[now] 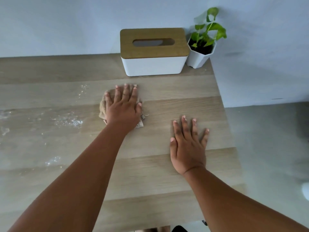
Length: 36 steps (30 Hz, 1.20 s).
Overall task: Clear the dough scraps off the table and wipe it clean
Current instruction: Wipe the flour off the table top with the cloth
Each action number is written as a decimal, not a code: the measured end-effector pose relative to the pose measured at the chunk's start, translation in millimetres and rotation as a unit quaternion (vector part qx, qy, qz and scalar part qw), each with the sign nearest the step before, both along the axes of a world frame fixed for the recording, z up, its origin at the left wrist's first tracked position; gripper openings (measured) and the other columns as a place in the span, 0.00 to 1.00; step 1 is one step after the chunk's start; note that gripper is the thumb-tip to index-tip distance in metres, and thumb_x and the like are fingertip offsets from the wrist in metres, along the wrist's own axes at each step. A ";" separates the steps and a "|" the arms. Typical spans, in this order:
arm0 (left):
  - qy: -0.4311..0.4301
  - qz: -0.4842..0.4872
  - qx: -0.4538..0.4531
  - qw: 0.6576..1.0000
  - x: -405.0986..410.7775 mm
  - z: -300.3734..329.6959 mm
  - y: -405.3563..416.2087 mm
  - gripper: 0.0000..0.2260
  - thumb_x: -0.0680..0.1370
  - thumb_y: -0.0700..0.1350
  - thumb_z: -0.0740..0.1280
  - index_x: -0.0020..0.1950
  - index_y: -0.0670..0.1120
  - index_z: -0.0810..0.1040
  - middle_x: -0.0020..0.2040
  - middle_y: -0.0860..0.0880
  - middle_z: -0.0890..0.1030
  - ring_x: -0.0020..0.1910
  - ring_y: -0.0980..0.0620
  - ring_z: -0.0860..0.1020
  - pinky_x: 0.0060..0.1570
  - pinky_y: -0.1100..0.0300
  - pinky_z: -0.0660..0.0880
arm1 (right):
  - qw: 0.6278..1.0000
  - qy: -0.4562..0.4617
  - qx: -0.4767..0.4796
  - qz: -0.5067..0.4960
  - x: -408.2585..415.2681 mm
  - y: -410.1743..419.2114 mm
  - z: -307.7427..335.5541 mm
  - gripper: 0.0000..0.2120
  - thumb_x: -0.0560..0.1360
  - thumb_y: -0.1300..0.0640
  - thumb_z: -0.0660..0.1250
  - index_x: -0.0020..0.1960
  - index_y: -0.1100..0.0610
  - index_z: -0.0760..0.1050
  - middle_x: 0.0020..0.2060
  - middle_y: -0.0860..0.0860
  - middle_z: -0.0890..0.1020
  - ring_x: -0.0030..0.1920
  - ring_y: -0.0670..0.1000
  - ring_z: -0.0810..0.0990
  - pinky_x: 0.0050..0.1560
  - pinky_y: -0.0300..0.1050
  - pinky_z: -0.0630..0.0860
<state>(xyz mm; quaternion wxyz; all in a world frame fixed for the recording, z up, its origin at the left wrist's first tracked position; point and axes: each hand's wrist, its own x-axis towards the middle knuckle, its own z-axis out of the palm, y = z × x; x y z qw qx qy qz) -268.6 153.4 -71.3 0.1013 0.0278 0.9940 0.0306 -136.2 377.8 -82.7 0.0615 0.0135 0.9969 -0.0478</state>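
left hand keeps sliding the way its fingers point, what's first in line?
Likely the tissue box. The left hand presses flat on the cloth, fingers aimed at the table's far edge; only bare wood lies between. The plant pot sits off to the right.

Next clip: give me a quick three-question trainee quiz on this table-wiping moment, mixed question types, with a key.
1. True or false: the left hand presses flat on the cloth.
2. Where is most of the white residue on the table? A) left of the cloth B) right of the cloth C) under the right hand
3. Fill in: beside the tissue box, in the table's far right corner, stands a ____.

Key: 1 true; 2 A; 3 potted plant.
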 end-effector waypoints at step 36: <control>0.014 0.063 0.018 0.998 43.9 -3.4 -22.4 0.32 0.80 0.61 0.49 0.84 0.54 0.54 0.85 0.47 0.54 0.84 0.42 0.50 0.78 0.33 0.45 | 1.000 0.015 -0.004 -0.001 0.9 0.1 -3.6 0.29 0.82 0.45 0.49 0.83 0.47 0.55 0.84 0.50 0.53 0.84 0.59 0.47 0.76 0.75 0.44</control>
